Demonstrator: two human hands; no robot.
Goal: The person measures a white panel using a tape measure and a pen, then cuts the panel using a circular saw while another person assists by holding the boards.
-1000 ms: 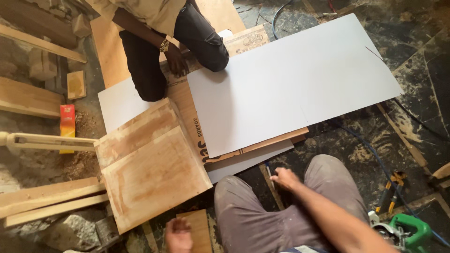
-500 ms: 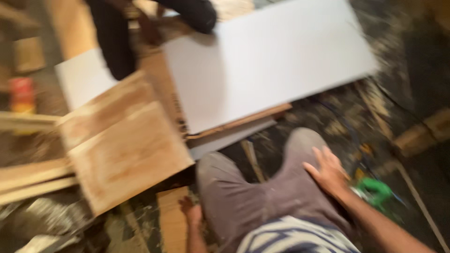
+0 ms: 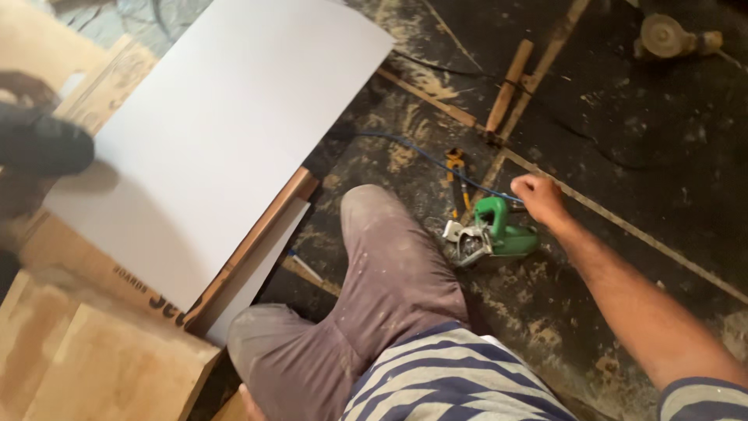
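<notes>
Reaching out to the person's right, the right hand (image 3: 538, 199) rests on the top handle of a green handheld power saw with a grey metal guard (image 3: 489, 236); fingers (image 3: 523, 189) curled in, narrow, touching the handle, though whether they fully grip it I cannot tell. Saw sits on the dark, sawdust-strewn floor (image 3: 623, 148), just beside the bent knee in grey dusty trousers (image 3: 382, 234). A blue cable (image 3: 421, 154) runs across the floor to the saw. Yellow-handled pliers (image 3: 456, 168) lie near, just above the saw in the frame. Left hand (image 3: 249, 401): only a sliver at the bottom edge, finger state cannot be told. Large white rectangular laminate sheet (image 3: 226, 132) lies over brown plywood boards (image 3: 93, 351), well apart from the saw. Another person's dark-clad limb (image 3: 43, 144) rests at the sheet's left edge.
</notes>
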